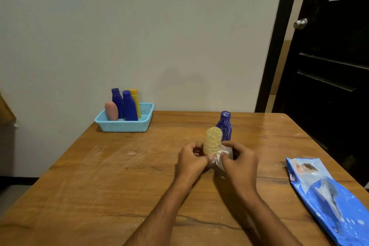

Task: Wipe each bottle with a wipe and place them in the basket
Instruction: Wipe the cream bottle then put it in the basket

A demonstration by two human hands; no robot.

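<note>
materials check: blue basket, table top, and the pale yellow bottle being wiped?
Basket: looks like moulded plastic, light blue, walls a fine perforated mesh. Table: wood or wood-look veneer, glossy; grain lines, dark cracks and smeared reflections show, so real wood is unconfirmed. Yellow bottle: likely plastic, matte pale yellow, with scribbled white marks on its surface.

I see a tan bottle [212,141] with pale scribbles, upright between my hands, a white wipe [223,155] bunched against its base. A scribbled blue bottle [225,126] stands just behind. The light-blue basket [121,125] holds two blue, one yellow, one pink bottle
</note>
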